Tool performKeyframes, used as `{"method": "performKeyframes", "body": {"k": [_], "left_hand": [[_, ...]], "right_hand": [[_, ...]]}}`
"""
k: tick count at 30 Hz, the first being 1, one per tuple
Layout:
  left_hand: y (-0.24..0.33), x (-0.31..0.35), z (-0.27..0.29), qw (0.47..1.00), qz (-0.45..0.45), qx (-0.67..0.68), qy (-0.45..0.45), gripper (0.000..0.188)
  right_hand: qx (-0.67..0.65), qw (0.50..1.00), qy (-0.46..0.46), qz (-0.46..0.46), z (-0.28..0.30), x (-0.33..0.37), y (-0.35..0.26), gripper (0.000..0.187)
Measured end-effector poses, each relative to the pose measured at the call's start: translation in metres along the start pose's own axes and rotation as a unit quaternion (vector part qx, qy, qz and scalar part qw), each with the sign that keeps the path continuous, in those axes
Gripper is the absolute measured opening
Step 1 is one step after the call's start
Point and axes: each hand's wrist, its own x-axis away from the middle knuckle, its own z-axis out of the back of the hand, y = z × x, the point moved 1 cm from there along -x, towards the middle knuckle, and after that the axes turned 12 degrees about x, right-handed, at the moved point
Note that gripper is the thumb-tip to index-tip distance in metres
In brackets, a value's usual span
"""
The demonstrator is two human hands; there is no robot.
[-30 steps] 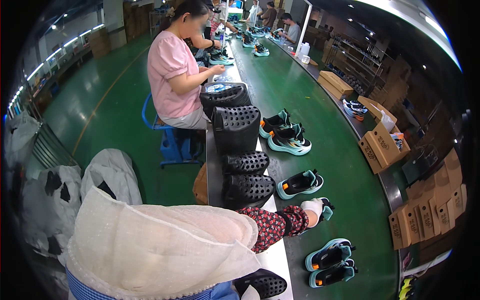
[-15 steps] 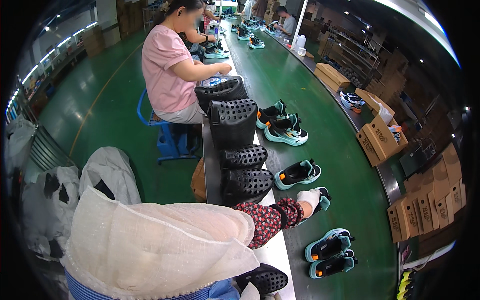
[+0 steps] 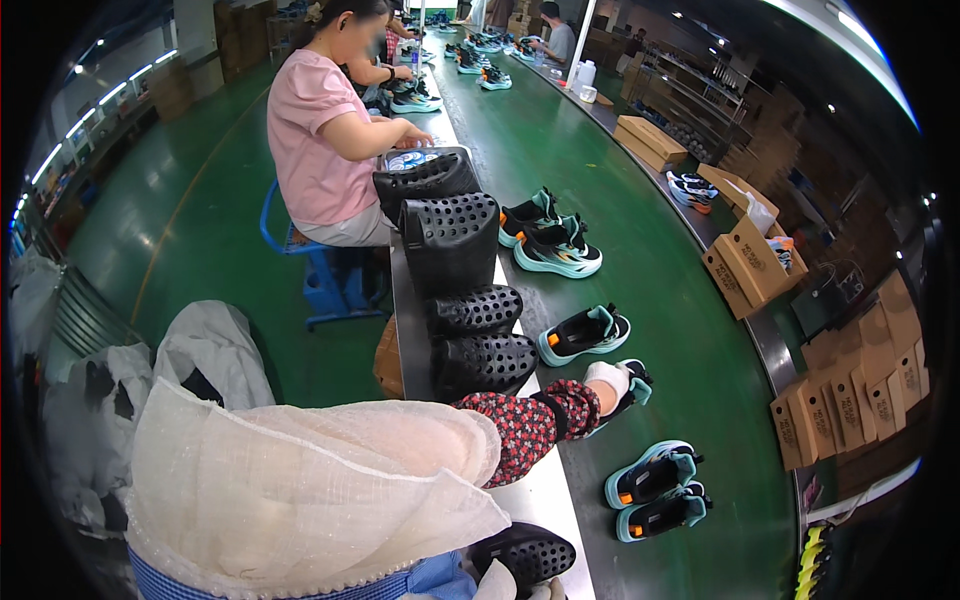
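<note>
My left hand (image 3: 606,388), in a white glove below a red-and-black floral sleeve, is closed round a dark sneaker (image 3: 636,384) with a pale teal sole on the green surface. Most of that shoe's near side is hidden by the glove. At the bottom edge, my gloved right hand (image 3: 496,580) is partly cut off and touches a black perforated clog-shaped piece (image 3: 524,553); its grip is unclear. A single matching sneaker (image 3: 585,335) lies just beyond my left hand. Two more matching sneakers (image 3: 655,472) lie side by side on the nearer side.
Several black perforated pieces (image 3: 484,366) line the metal ledge (image 3: 412,340). Another pair of sneakers (image 3: 556,247) sits farther along the green surface (image 3: 690,360). A person in pink (image 3: 320,140) sits beyond the ledge. Brown shoe boxes (image 3: 845,425) stand along the right side.
The whole view has shifted slightly, moving the scene left and up. My left hand stays on the same sneaker. The seated person's hand has drawn back a little.
</note>
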Motion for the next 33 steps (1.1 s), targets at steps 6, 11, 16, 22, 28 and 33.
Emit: {"method": "performKeyframes", "body": {"k": [6, 11, 16, 22, 28, 33], "left_hand": [[0.053, 0.049, 0.026, 0.974, -0.139, -0.175, -0.047, 0.036], [0.059, 0.106, 0.073, 0.985, -0.151, -0.087, 0.001, 0.06], [0.026, 0.136, 0.097, 0.984, -0.155, -0.091, 0.0, 0.08], [0.033, 0.114, 0.092, 0.916, -0.274, -0.219, 0.195, 0.044], [0.075, 0.164, 0.061, 0.88, -0.414, -0.091, -0.216, 0.066], [0.062, 0.174, 0.053, 0.873, -0.329, -0.1, -0.346, 0.068]], "right_hand": [[0.024, 0.995, 0.078, 0.066, -0.023, 0.002, 0.014, 0.039], [0.108, 0.886, 0.261, 0.368, -0.057, -0.01, 0.039, 0.023], [0.049, 0.948, 0.19, 0.25, -0.036, 0.015, -0.003, 0.034], [-0.012, 0.982, 0.132, 0.137, -0.037, 0.019, -0.008, 0.046], [0.034, 0.972, 0.2, 0.115, -0.03, -0.006, -0.032, 0.043], [-0.007, 0.981, 0.171, 0.09, -0.029, -0.007, -0.039, 0.042]]}}
